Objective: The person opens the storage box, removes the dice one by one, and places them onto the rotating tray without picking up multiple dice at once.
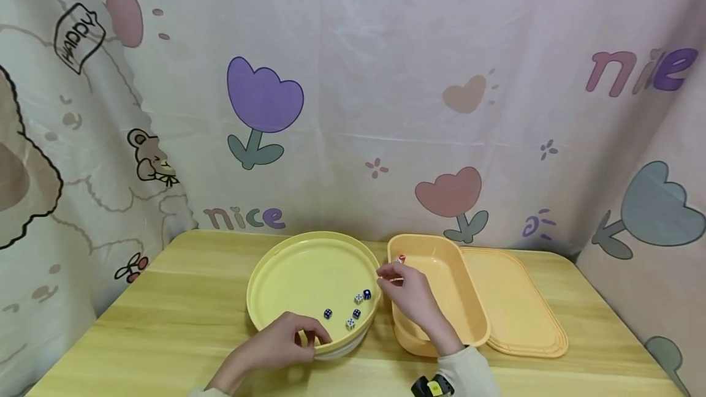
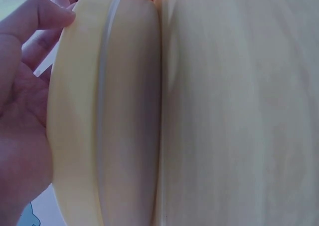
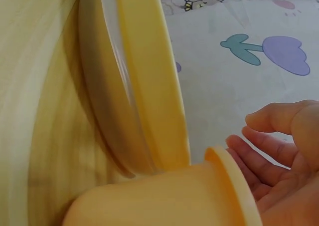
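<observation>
A round yellow tub (image 1: 298, 274) with a raised rim stands in the middle of the table. Several dice lie in it toward the right, among them a blue die (image 1: 328, 313) and a white die (image 1: 350, 324). My left hand (image 1: 289, 339) holds the near rim, fingers curled over the edge and thumb outside. Above the left wall of an orange box (image 1: 474, 317) hovers my right hand (image 1: 410, 293). Its fingers are loosely bent, and the right wrist view shows nothing between them. Just beyond the fingertips, red and white dice (image 1: 401, 259) show by the box's left wall, partly hidden.
An orange lid (image 1: 524, 305) lies flat to the right of the box, against its side. Behind the wooden table (image 1: 165, 311) hangs a printed curtain (image 1: 342, 78). The tub and the box stand close together.
</observation>
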{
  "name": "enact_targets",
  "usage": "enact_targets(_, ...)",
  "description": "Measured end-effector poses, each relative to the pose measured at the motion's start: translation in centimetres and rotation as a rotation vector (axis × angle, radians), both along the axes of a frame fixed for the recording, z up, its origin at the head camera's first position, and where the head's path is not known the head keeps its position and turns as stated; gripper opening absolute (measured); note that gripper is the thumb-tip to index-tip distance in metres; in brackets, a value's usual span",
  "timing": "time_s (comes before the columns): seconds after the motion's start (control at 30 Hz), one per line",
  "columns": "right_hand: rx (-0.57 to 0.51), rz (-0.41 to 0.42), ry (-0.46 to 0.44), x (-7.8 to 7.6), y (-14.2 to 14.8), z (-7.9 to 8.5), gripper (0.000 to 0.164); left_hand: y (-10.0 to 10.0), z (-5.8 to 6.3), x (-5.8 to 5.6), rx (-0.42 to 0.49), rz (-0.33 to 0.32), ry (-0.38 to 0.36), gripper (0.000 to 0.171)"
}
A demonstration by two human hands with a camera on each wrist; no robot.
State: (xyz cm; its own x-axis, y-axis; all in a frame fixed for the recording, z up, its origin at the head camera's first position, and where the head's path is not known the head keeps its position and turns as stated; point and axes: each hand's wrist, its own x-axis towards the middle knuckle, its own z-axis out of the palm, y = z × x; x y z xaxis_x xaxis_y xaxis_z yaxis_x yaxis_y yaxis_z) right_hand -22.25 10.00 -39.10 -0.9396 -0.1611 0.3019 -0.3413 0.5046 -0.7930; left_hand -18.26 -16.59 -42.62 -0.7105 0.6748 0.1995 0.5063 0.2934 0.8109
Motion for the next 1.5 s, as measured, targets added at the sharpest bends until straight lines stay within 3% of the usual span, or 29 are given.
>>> enact_targets(0.33,0.007,-0.005,0.002,-1.7,0.4,2.3,0.015,0.0,0.0,-0.1,-0.004,-0.009,0.009,0.029)
enact_targets(0.53,0.062,-0.036,-0.015,-4.4,1.6,4.6,0.016,0.0,0.0,-0.3,-0.001,-0.003,0.016,0.031)
enact_targets(0.63,0.076,-0.045,-0.038,-6.1,2.7,4.9,0.018,0.0,0.1,-0.4,0.000,-0.007,0.017,0.031)
enact_targets(0.9,0.051,-0.097,-0.072,-9.0,5.0,2.2,0.017,0.0,0.0,-0.4,0.002,-0.009,0.010,0.031)
enact_targets(1.27,-0.048,-0.204,-0.223,-10.8,5.5,-1.6,0.019,0.1,0.1,-0.3,0.009,-0.003,0.020,0.031)
enact_targets(1.5,-0.157,-0.198,-0.287,-11.6,5.8,-4.0,0.017,0.1,0.1,-0.2,0.008,-0.001,0.009,0.030)
